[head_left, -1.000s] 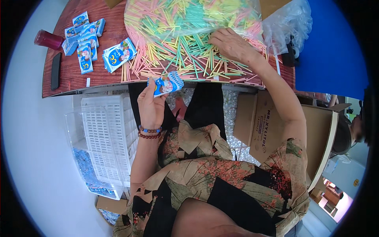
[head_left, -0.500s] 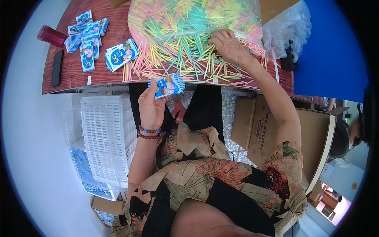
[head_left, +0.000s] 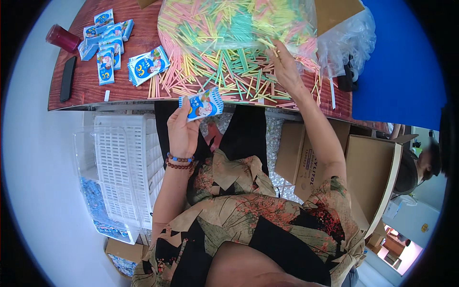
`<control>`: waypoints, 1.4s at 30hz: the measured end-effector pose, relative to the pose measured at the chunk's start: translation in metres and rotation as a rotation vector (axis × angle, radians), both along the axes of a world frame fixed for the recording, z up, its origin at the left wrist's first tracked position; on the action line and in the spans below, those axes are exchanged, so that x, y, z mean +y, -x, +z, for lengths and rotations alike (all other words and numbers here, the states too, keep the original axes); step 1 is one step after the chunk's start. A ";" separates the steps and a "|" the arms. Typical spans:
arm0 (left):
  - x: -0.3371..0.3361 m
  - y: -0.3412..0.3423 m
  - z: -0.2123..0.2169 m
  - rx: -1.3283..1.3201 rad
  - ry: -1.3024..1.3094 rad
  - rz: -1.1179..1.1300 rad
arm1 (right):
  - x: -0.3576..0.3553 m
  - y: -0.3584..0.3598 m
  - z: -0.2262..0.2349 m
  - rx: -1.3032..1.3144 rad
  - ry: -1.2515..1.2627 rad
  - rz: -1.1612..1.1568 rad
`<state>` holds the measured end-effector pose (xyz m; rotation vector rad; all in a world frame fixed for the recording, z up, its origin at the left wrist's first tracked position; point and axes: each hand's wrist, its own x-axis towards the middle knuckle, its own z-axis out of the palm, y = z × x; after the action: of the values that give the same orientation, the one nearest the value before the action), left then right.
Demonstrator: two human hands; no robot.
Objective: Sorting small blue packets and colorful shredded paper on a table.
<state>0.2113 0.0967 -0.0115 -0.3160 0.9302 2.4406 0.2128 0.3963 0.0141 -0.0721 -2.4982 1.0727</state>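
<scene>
Left fingers (head_left: pixel 185 106) grip a blue packet (head_left: pixel 205 104), long axis pointing rightward from them; right fingers (head_left: pixel 280 52) pinch yellow sticks (head_left: pixel 267 44).

Bright, even light, fisheye bending, black corners

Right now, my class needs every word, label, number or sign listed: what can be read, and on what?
Wording isn't copied here; where it stands:
Packet in the left hand: small print, mostly unclear.
Packets on the table: coloured lettering, small.
Cardboard box at right: dark printed lettering and digits, sideways.
Orange mark, lower right: too small to read.
</scene>
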 end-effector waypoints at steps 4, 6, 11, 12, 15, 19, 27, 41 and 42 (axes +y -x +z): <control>-0.001 -0.001 -0.001 -0.004 -0.013 0.004 | -0.013 -0.005 0.009 -0.028 0.475 -0.044; -0.001 -0.001 -0.002 -0.002 -0.023 0.004 | -0.023 -0.006 0.003 -0.007 0.481 -0.051; 0.000 -0.001 0.000 -0.015 -0.025 0.001 | -0.032 -0.001 -0.024 0.058 0.486 -0.002; 0.000 0.000 -0.001 -0.016 -0.024 0.002 | -0.031 0.000 -0.025 0.018 0.487 -0.003; -0.004 0.001 -0.004 -0.022 -0.030 0.007 | -0.037 0.001 -0.019 -0.082 0.465 -0.014; -0.001 0.001 -0.006 -0.027 -0.035 0.002 | -0.028 0.000 -0.017 -0.164 0.274 -0.021; 0.015 0.013 0.012 0.018 -0.105 -0.014 | -0.039 0.015 0.010 0.234 1.446 0.119; 0.045 0.030 0.026 0.042 -0.079 0.053 | -0.131 0.016 0.058 0.547 1.411 0.237; 0.046 0.029 0.026 0.040 -0.080 0.052 | -0.134 0.015 0.059 0.546 1.410 0.234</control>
<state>0.1818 0.1428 0.0141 -0.2674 0.8480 2.5327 0.1974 0.2628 0.0735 0.1006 -0.9293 2.3184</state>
